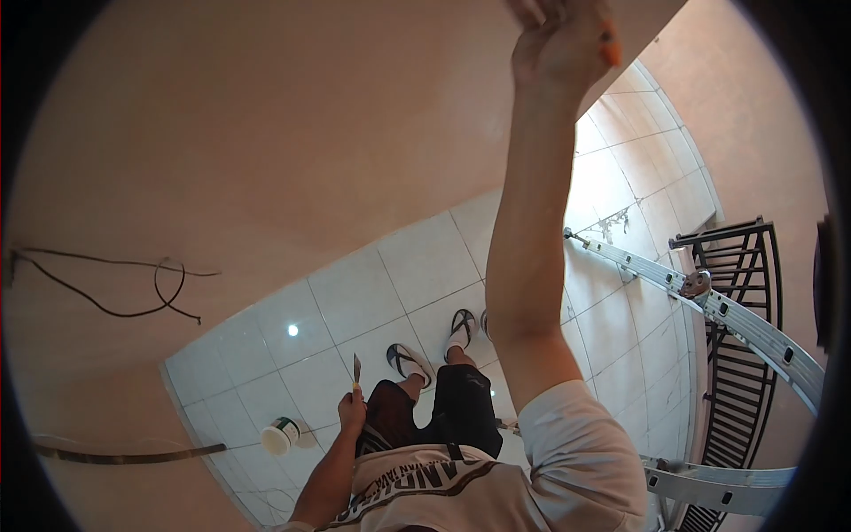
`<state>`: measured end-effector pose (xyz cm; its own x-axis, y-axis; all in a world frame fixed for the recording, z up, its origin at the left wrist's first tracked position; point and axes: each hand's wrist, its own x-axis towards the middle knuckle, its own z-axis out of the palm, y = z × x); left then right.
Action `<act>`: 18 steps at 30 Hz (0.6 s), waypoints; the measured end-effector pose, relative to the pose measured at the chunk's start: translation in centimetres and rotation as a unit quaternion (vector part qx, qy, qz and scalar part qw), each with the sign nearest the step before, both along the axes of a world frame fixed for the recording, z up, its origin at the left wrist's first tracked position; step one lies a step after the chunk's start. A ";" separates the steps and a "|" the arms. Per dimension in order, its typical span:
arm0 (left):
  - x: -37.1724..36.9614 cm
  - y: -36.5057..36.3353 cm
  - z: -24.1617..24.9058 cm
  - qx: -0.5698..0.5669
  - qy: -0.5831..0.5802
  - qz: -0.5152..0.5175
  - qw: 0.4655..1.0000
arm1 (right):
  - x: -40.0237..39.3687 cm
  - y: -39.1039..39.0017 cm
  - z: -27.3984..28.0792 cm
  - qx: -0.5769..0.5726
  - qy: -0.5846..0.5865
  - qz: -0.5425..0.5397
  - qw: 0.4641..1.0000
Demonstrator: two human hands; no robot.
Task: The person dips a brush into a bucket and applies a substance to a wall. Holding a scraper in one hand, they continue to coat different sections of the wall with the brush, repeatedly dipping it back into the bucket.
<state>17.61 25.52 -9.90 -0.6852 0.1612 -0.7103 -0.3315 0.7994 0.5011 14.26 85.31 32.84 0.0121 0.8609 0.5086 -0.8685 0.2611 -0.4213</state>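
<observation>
Low on the left, my left hand is closed around the handle of a putty knife, whose narrow blade points upward in the picture, above the floor. My right hand is raised high at the top of the view, close to the pinkish plastered wall. Its fingers are curled and partly cut off by the frame edge. A small orange and black piece shows at the side of that hand; what it belongs to is hidden.
A white bucket stands on the tiled floor at lower left. Loose black cables stick out of the wall, and a dark strip juts below them. An aluminium ladder and a dark metal railing are at right.
</observation>
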 end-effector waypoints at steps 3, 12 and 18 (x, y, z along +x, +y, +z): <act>-0.5 -0.7 0.4 -0.002 0.003 -0.008 1.000 | -1.3 0.5 0.0 -0.006 0.012 0.010 1.000; -1.6 -7.2 0.8 -0.056 0.034 0.010 0.998 | -1.5 -4.7 -34.5 -0.397 -0.151 -0.019 0.905; -2.7 -11.0 1.3 -0.108 0.055 0.011 0.993 | -1.7 -0.4 -34.4 -0.432 -0.239 -0.070 0.867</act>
